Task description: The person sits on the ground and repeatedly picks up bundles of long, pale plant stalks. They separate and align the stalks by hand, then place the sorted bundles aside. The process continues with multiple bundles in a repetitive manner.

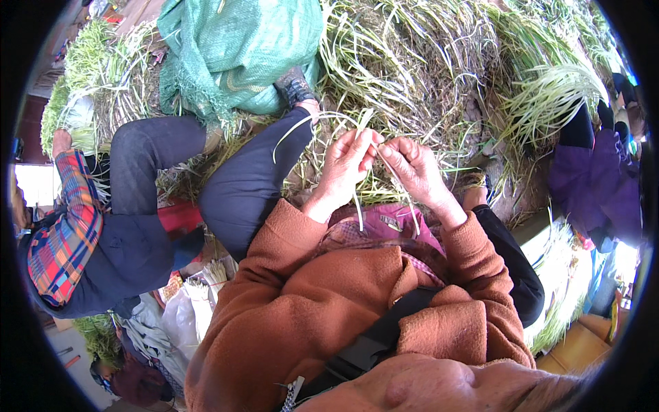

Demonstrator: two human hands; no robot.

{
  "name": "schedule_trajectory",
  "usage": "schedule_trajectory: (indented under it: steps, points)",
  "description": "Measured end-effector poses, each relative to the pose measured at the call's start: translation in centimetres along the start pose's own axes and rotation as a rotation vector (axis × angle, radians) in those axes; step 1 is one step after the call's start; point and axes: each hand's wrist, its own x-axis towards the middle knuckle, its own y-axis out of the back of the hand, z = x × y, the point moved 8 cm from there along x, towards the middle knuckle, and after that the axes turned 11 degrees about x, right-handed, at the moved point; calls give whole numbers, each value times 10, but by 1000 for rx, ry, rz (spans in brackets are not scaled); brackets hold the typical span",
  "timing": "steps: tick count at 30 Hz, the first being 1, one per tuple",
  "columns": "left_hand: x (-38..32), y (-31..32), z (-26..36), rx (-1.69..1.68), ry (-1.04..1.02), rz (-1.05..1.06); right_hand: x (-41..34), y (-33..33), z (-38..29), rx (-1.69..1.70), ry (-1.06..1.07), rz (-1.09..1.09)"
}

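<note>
My left hand [346, 157] pinches a few pale green stalks, probably garlic chives, between thumb and fingers. One long leaf [291, 135] arches out from it to the left. Close beside it, my right hand [416, 170] grips a thin pale stalk [395, 172] whose end hangs down over my lap. The fingertips of both hands almost meet. Another strand [358, 207] dangles below the left hand. Under the hands lies a pink cloth [406, 219] bearing writing. Beyond them spreads a large heap of green and dry, tangled stalks [406, 67].
A green woven sack [247, 46] stands ahead on the left. A person in a plaid sleeve [72, 226] sits at left, a hand on a bundle of greens [77, 118]. Another person in purple [597, 180] is at right, beside loose greens [553, 103]. Cardboard [576, 347] lies lower right.
</note>
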Motion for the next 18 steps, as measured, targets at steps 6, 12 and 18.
schedule_trajectory:
  steps: [6, 12, 18]
  points:
    - [2, -1, -3, 23, -26, -9, -1, 3, -1, -66, 24, 23]
    - [3, 1, -5, 48, -30, 23, 0, 9, -4, -193, 131, 88]
    - [4, 8, -3, 63, -72, 91, 0, 17, 1, -178, 121, 145]
